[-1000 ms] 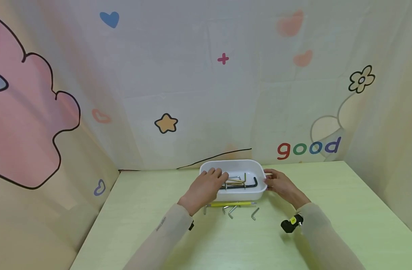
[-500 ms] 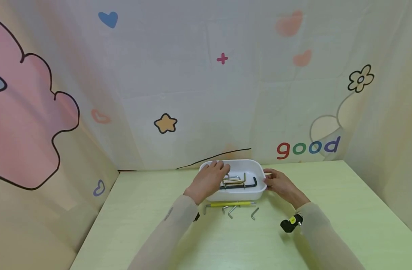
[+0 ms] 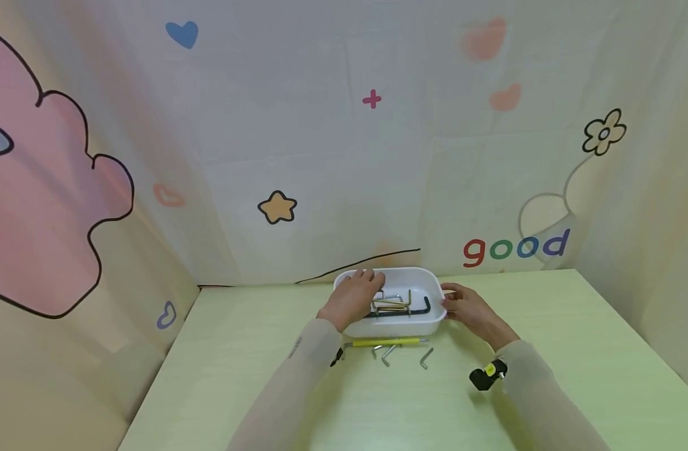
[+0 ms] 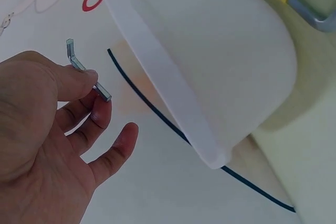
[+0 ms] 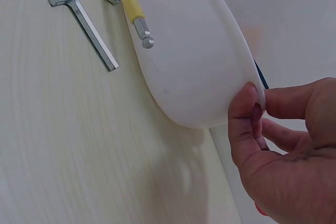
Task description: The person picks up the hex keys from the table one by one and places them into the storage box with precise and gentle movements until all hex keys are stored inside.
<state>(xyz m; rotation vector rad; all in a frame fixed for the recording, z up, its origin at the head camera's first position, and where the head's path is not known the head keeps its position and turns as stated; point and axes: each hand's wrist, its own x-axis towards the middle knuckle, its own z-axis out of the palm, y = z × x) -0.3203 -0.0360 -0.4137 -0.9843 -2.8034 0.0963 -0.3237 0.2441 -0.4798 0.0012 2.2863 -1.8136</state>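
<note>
Over the left end of a white plastic tray point(image 3: 397, 328), my left hand point(image 3: 352, 299) pinches a small silver hex key point(image 4: 103, 92) between thumb and fingertips, its short bent end pointing up in the left wrist view. My right hand point(image 3: 472, 311) grips the tray's right rim, thumb and finger on either side of it. Gold hex keys point(image 3: 392, 303) and a longer black hex key point(image 3: 427, 304) lie in the tray, partly hidden behind the left hand.
In front of the tray lies a yellow-sleeved hex key point(image 3: 389, 342) on the pale green table point(image 3: 400, 413). Small silver hex keys lie nearer me, one of them point(image 3: 426, 359) apart to the right. A printed curtain point(image 3: 344, 138) hangs right behind the tray.
My left hand has shifted away from me and slightly right over the tray's left end, uncovering more of the gold keys. The right hand and tray stay where they were.
</note>
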